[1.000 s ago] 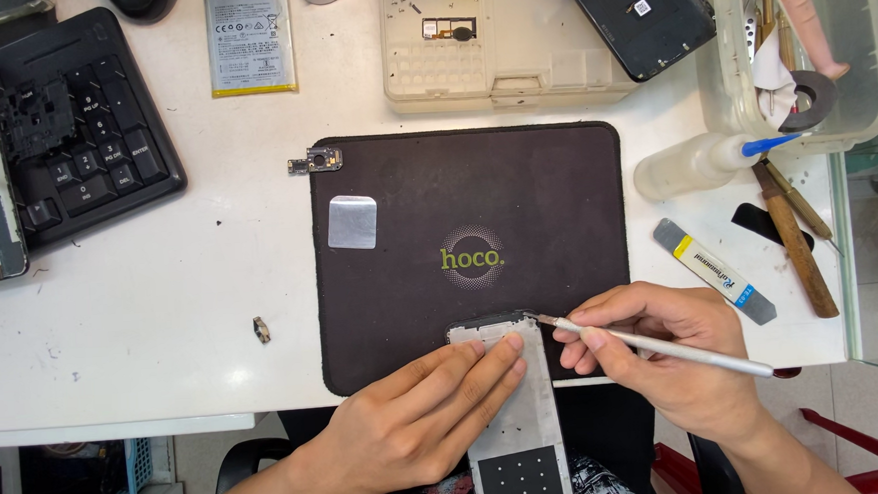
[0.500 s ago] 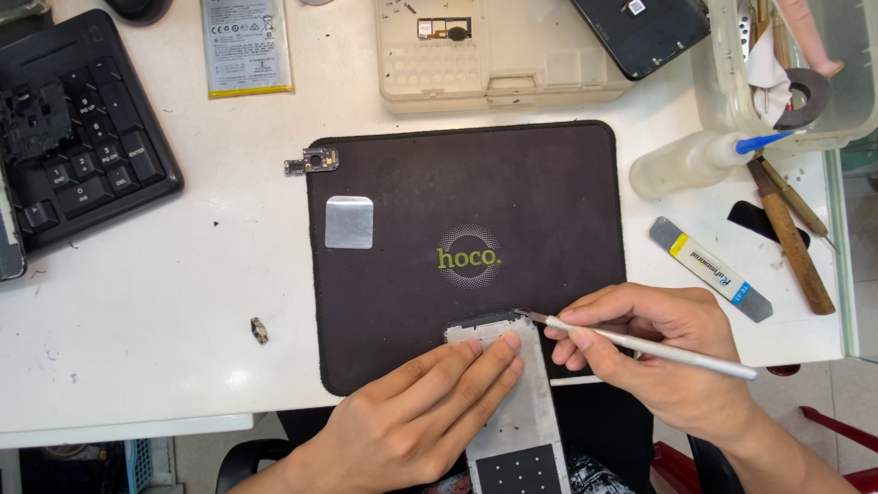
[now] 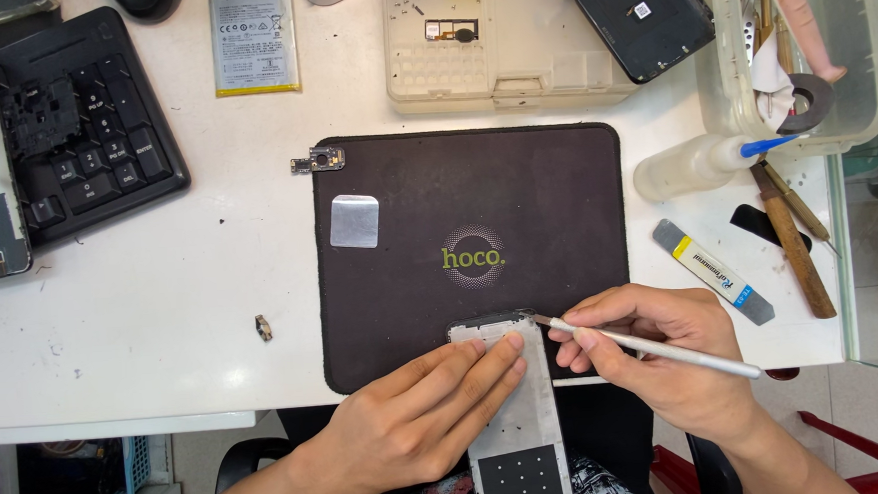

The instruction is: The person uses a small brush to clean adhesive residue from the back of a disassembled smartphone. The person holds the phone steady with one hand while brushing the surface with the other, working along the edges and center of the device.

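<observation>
Two hands work at the bottom middle of the picture: the left hand (image 3: 418, 423) lies flat with its fingers pressed on a silver phone frame (image 3: 513, 414), holding it down, not curled around it. The right hand (image 3: 665, 360) pinches a thin white tool (image 3: 655, 348) like a pen, and its dark tip touches the top right corner of the frame, which sticks out over the near edge of a dark mat (image 3: 467, 215) on the white table (image 3: 143, 323). Near the mat's upper left lies a small silver square (image 3: 355, 221), and a black keypad (image 3: 88, 135) sits at the upper left.
</observation>
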